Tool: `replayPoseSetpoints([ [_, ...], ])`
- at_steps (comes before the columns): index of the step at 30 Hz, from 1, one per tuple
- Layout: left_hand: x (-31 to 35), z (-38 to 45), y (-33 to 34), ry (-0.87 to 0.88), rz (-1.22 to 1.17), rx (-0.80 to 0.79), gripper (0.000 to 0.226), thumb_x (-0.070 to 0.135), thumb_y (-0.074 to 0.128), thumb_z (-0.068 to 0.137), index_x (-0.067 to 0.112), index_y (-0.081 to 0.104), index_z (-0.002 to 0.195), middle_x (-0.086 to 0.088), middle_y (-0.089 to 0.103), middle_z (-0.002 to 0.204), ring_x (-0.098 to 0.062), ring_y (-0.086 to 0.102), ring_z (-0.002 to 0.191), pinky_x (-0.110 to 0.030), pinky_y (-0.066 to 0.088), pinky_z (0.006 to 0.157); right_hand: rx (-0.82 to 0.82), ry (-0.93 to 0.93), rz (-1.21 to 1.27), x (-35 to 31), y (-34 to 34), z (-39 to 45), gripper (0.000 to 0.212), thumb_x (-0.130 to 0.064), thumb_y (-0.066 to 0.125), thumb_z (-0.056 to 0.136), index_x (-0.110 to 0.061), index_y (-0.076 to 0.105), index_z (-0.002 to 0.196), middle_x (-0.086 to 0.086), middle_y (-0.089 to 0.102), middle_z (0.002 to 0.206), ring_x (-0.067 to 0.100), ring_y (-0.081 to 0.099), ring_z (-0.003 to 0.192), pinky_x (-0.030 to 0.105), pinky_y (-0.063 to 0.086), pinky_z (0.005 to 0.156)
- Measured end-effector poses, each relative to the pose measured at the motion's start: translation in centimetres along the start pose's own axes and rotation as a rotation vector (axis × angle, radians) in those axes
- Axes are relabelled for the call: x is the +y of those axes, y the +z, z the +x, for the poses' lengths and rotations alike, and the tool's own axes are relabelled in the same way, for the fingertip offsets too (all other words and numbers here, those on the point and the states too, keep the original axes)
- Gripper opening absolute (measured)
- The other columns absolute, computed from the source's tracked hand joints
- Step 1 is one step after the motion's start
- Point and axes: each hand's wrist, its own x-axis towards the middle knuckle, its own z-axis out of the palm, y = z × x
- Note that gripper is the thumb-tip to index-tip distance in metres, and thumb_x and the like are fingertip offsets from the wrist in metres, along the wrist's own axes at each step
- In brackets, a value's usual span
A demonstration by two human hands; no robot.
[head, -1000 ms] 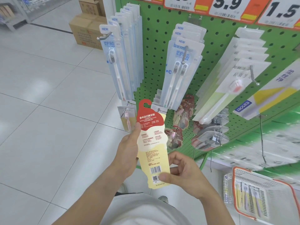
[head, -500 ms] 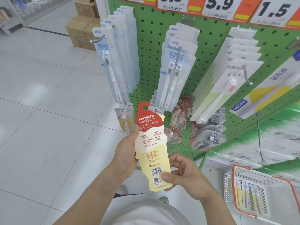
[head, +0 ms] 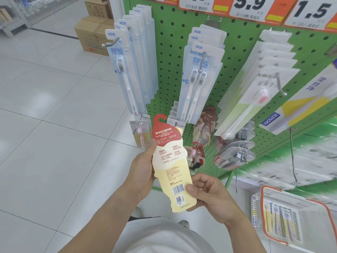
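A red-and-cream toothbrush pack (head: pixel 171 165), shaped like an ice-cream cone with a hook cut-out at its top, was held upright in front of a green pegboard display (head: pixel 169 33), its printed back and barcode facing the camera. The left hand (head: pixel 142 172) gripped the pack's left edge, thumb tip lying on the card near the red band and the fingers apparently curled behind it, though they were hidden. The right hand (head: pixel 209 196) pinched the lower right edge, thumb pressed flat beside the barcode and the other fingers bent behind the card.

Just behind the pack, similar red-and-cream packs (head: pixel 204 128) hung on a lower hook. Above them, blue-and-white toothbrush packs marked "NEW" (head: pixel 202 79) filled two upper hooks, with clear-fronted packs (head: pixel 255 92) on a hook to the right. Price tags (head: pixel 249 6) reading 5.9 and 1.5 ran along the top. A white wire basket with an orange rim (head: pixel 291 216) sat at lower right, holding toothbrush packs. Cardboard boxes (head: pixel 93 33) stood on the tiled floor (head: pixel 54 125) beyond.
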Motion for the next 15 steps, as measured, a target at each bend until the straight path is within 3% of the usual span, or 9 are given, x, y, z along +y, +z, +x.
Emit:
replayPoseSetpoints([
  [4, 0.04, -0.06, 0.12, 0.026, 0.068, -0.027, 0.057, 0.06, 0.044, 0.092, 0.016, 0.074, 0.112, -0.012, 0.075, 0.113, -0.039, 0.068, 0.11, -0.045, 0.044, 0.091, 0.018, 0.002, -0.038, 0.12, -0.13, 0.08, 0.035, -0.026, 0.084, 0.074, -0.002, 0.069, 0.094, 0.027, 0.073, 0.105, 0.037, 0.074, 0.083, 0.04, 0.062, 0.06],
  [11, 0.11, -0.14, 0.37, 0.062, 0.089, -0.127, 0.051, 0.059, 0.047, 0.087, 0.022, 0.077, 0.106, -0.012, 0.075, 0.115, -0.029, 0.068, 0.101, -0.044, 0.043, 0.09, 0.017, 0.005, -0.053, 0.39, -0.24, 0.24, 0.048, -0.026, 0.083, 0.074, 0.005, 0.064, 0.105, 0.024, 0.074, 0.104, 0.036, 0.074, 0.085, 0.042, 0.062, 0.065],
  [15, 0.43, 0.05, 0.27, 0.048, 0.072, -0.214, 0.06, 0.057, 0.033, 0.096, 0.016, 0.076, 0.111, -0.012, 0.075, 0.11, -0.026, 0.069, 0.097, -0.038, 0.051, 0.085, 0.015, -0.014, -0.005, 0.35, -0.7, 0.1, 0.039, -0.023, 0.082, 0.077, 0.002, 0.071, 0.105, 0.025, 0.074, 0.097, 0.029, 0.071, 0.07, 0.03, 0.054, 0.048],
])
